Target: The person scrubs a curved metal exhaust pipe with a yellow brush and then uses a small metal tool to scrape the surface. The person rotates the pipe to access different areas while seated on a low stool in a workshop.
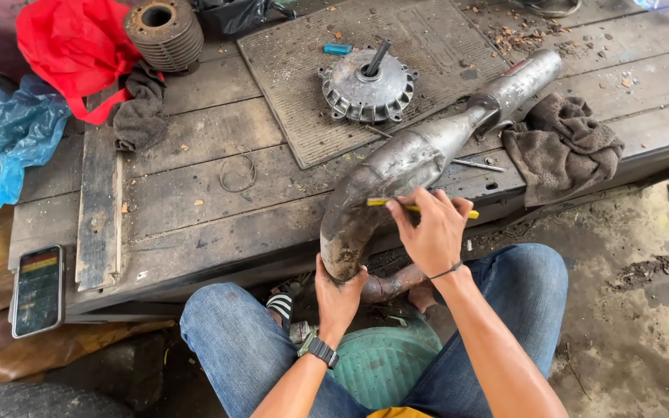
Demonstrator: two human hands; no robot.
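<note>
A long, curved metal exhaust pipe (pixel 420 151) lies from the wooden bench (pixel 195 186) down toward my lap. My left hand (pixel 339 294) grips its rusty, dirty lower bend from below. My right hand (pixel 430 228) holds a thin yellow-handled tool (pixel 381 203) across the pipe's curve, fingers pinched on it. The tool's far end sticks out at the right of my hand. The pipe's upper end rests near a brown rag (pixel 563 147).
On the bench are a ribbed mat (pixel 296 85) with a round metal engine cover (pixel 367 85), a finned cylinder (pixel 166 31), a dark rag (pixel 139 108), red and blue bags, a wire ring (pixel 238 174) and a phone (pixel 38 290). A green stool (pixel 385 364) sits between my knees.
</note>
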